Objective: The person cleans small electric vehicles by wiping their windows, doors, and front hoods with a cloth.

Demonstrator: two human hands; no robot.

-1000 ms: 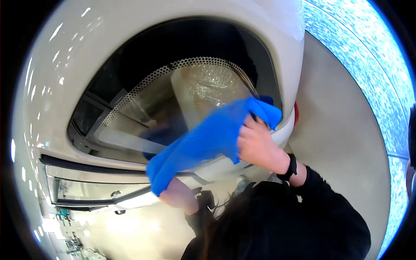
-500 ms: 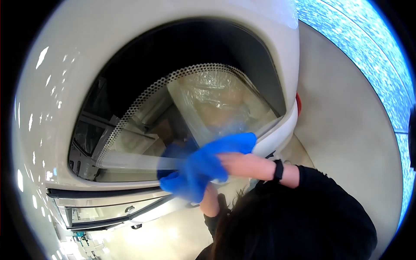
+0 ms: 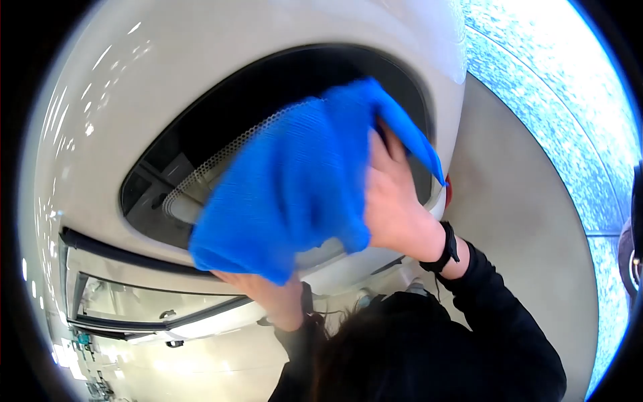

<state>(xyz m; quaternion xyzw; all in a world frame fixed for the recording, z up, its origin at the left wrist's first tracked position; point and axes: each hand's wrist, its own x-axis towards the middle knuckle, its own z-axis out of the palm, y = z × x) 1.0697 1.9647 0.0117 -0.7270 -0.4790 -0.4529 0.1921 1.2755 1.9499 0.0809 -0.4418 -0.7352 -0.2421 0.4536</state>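
Observation:
A blue cloth (image 3: 281,181) is spread between my two hands, in front of a dark curved window (image 3: 268,87) in a white vehicle body. My right hand (image 3: 395,201), with a black band at the wrist, grips the cloth's right side; its fingertips are partly behind the fabric. My left hand (image 3: 268,295) holds the lower left edge, most of its fingers hidden under the cloth. The cloth covers much of the glass and its dotted border (image 3: 221,157). Whether it touches the glass I cannot tell.
White glossy bodywork (image 3: 161,60) surrounds the window. Below left runs a side window (image 3: 140,301) with black trim (image 3: 127,254). A grey floor (image 3: 522,221) lies to the right, bordered by a bright speckled blue surface (image 3: 549,100). A red part (image 3: 449,191) shows at the body's edge.
The cloth was bunched low between my hands half a second ago; now it is opened out and higher over the window. My hands have moved apart, the right one upward, the left one leftward.

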